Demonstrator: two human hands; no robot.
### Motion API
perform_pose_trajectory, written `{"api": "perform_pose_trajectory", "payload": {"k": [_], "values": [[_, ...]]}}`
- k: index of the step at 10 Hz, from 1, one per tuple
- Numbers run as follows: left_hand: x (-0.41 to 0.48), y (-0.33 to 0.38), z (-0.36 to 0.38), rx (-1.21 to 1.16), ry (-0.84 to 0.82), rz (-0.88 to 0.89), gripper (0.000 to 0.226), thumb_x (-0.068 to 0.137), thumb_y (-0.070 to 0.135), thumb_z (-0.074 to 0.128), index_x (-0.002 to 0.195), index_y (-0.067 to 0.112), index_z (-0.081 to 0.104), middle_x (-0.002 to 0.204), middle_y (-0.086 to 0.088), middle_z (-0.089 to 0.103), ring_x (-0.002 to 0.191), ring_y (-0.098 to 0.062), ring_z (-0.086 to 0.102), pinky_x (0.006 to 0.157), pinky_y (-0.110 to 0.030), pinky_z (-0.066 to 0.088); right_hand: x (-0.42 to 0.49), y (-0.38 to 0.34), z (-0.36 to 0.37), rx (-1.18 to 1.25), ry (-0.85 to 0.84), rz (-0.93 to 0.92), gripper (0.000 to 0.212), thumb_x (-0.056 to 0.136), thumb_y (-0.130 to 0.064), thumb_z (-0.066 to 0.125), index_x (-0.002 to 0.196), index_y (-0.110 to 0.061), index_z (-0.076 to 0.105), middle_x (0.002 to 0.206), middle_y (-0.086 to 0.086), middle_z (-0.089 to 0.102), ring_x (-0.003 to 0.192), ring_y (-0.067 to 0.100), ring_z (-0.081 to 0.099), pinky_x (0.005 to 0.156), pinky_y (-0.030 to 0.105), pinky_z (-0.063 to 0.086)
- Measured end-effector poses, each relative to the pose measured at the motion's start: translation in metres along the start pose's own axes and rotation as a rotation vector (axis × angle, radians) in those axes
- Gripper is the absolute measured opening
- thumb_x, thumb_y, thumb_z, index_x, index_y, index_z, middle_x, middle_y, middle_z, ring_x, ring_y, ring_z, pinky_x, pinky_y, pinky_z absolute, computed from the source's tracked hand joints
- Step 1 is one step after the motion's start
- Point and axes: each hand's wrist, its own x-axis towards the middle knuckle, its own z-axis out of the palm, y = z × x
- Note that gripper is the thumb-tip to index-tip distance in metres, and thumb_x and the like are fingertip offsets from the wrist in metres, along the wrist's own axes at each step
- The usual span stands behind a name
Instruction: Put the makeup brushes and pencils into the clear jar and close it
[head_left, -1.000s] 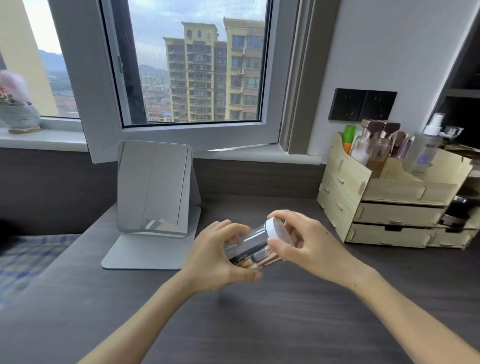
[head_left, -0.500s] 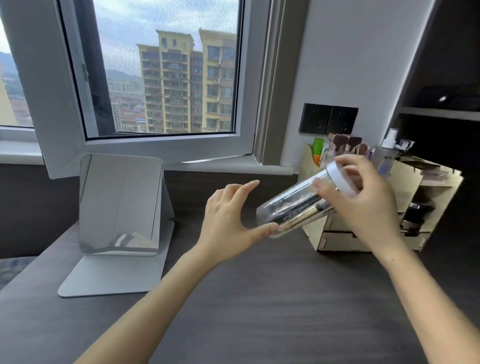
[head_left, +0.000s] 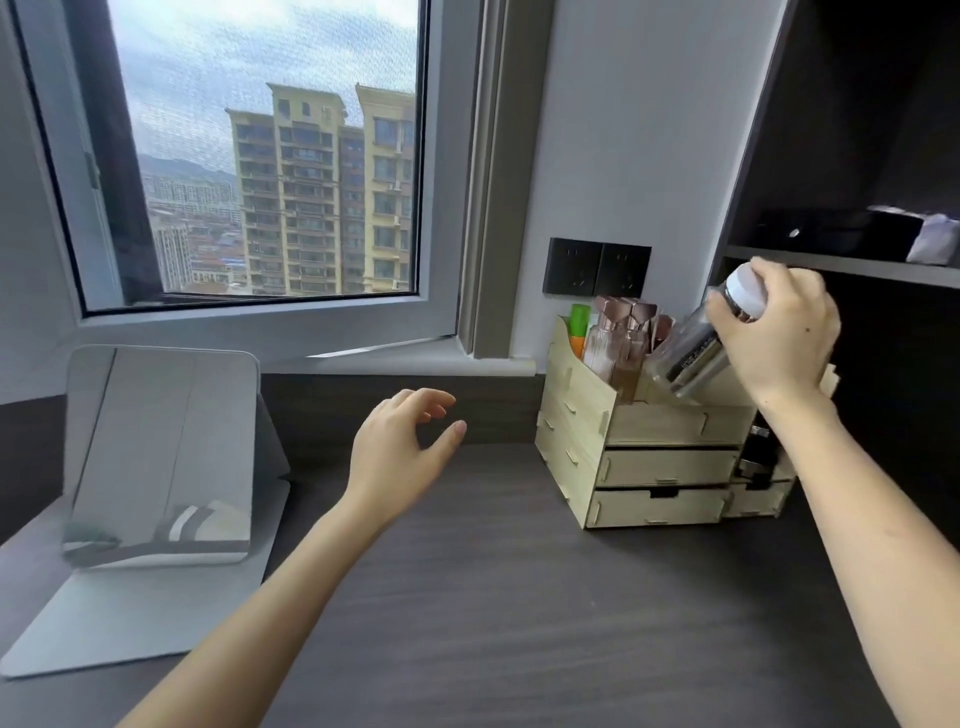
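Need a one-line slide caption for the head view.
Right hand holds the capped clear jar tilted over the wooden organizer; left hand open.

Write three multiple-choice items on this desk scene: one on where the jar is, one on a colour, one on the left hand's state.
1. Where is the clear jar?
A. flat on the desk
B. held tilted above the wooden organizer
C. on the windowsill

2. What colour is the jar's lid?
A. white
B. black
C. green

3. What is the left hand doing?
A. gripping the mirror
B. holding a brush
C. open, holding nothing

Answers:
1. B, since the right hand holds it slanted over the organizer's top compartments.
2. A, as the cap at the raised end is plain white.
3. C, as its fingers are spread above the desk, touching nothing.
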Motion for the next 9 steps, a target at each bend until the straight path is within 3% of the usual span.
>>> {"api": "perform_pose_trajectory", "payload": {"k": [3,5,6,8,9], "values": [[0.008,-0.01,0.004,0.033,-0.014,-0.027,0.028,0.076,0.039,0.058,0.097,0.022,0.065,0.089,0.008,0.063,0.083,-0.013,0.057,0.073,-0.029,0.042,0.019,0.015,0.042,-0.158,-0.168,-0.004,0.049,0.075,-0.039,0.069,0.101,-0.001,0.053,0.104,0.026,0.062,0.094,0.043,0.056,0.086,0.044,0.043],[0.01,-0.015,0.008,0.044,-0.033,-0.04,0.028,0.076,0.04,0.057,0.097,0.023,0.064,0.089,0.009,0.063,0.083,-0.012,0.057,0.072,-0.027,0.041,0.027,0.019,0.067,-0.194,-0.463,0.016,0.042,0.075,-0.041,0.068,0.107,-0.014,0.065,0.106,0.022,0.065,0.099,0.041,0.058,0.085,0.042,0.046],[0.009,-0.016,0.008,0.042,-0.031,-0.051,0.028,0.076,0.04,0.057,0.096,0.023,0.065,0.088,0.009,0.062,0.083,-0.013,0.057,0.072,-0.028,0.041,0.027,0.02,0.073,-0.183,-0.497,0.038,0.036,0.079,-0.038,0.064,0.108,-0.017,0.066,0.107,0.02,0.067,0.102,0.039,0.058,0.088,0.042,0.046],[0.006,-0.018,0.002,0.05,-0.028,-0.042,0.029,0.075,0.042,0.056,0.095,0.023,0.065,0.088,0.009,0.063,0.083,-0.013,0.058,0.073,-0.029,0.043,0.014,0.005,0.063,-0.426,-0.419,0.002,0.054,0.081,-0.049,0.061,0.12,-0.011,0.056,0.122,0.023,0.055,0.112,0.042,0.049,0.092,0.046,0.041],[0.001,-0.014,-0.008,-0.005,0.017,-0.034,0.025,0.076,0.041,0.057,0.093,0.025,0.065,0.088,0.012,0.063,0.085,-0.009,0.058,0.075,-0.032,0.046,-0.007,-0.018,0.057,-0.265,-0.22,-0.157,0.035,0.086,-0.034,0.058,0.108,-0.007,0.064,0.113,0.021,0.063,0.107,0.04,0.051,0.092,0.045,0.039]]}}
